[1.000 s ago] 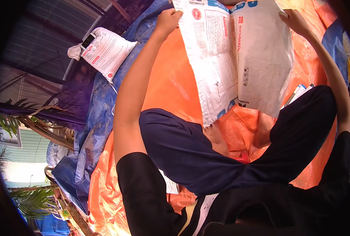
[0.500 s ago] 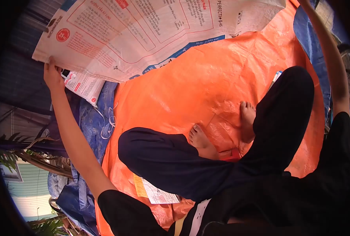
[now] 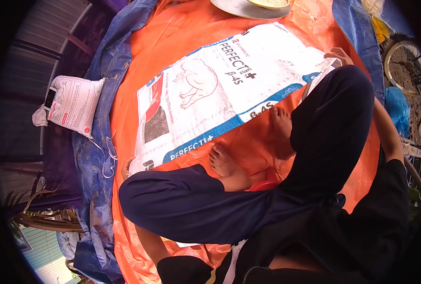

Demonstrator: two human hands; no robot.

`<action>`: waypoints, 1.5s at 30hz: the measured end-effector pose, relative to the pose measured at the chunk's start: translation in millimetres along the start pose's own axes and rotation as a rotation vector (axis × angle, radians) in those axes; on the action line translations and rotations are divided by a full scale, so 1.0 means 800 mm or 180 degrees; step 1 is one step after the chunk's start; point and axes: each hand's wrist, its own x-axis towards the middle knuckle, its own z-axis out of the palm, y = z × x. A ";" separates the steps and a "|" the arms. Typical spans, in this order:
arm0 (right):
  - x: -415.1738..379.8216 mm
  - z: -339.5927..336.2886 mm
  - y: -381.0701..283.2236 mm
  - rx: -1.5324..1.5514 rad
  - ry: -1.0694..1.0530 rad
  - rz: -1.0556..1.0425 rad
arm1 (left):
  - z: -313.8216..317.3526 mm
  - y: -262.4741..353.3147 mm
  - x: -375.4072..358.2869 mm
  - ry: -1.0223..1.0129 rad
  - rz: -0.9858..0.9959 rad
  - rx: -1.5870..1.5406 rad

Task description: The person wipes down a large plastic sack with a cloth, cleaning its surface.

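Observation:
A large white woven feed sack point(image 3: 210, 90), printed with a pig outline and blue bands, lies spread out over the orange tarp point(image 3: 182, 38) in front of my feet. At the sack's near left corner, my left hand point(image 3: 126, 167) grips the edge; my knee hides most of that hand. My right hand point(image 3: 340, 56) is closed on the right end of the sack, just beyond my other knee. Part of the sack's right end is folded or lifted beside that knee.
A smaller filled white bag point(image 3: 75, 102) with a dark phone-like object on it rests at left, near loose white string point(image 3: 110, 156). A round metal tray point(image 3: 239, 10) holds a bowl point(image 3: 269, 4) at the far edge. Blue tarp point(image 3: 94, 189) borders the orange one; a bicycle wheel point(image 3: 402, 66) stands at right.
The sack has come down from a raised position onto the tarp, its pig-printed face now up. Both hands have moved down and closer to my knees. The tray has come into view.

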 end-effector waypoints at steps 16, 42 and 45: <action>-0.117 0.175 -0.032 -0.1203 -0.0533 0.0958 | 0.152 -0.084 0.028 -0.0086 -0.0596 0.0377; -0.122 0.192 -0.012 -0.1309 -0.0446 0.1017 | 0.185 -0.073 -0.007 0.0086 -0.1164 0.2095; -0.123 0.193 -0.012 -0.1317 -0.0436 0.1018 | 0.182 -0.073 -0.004 -0.0005 -0.1231 0.2029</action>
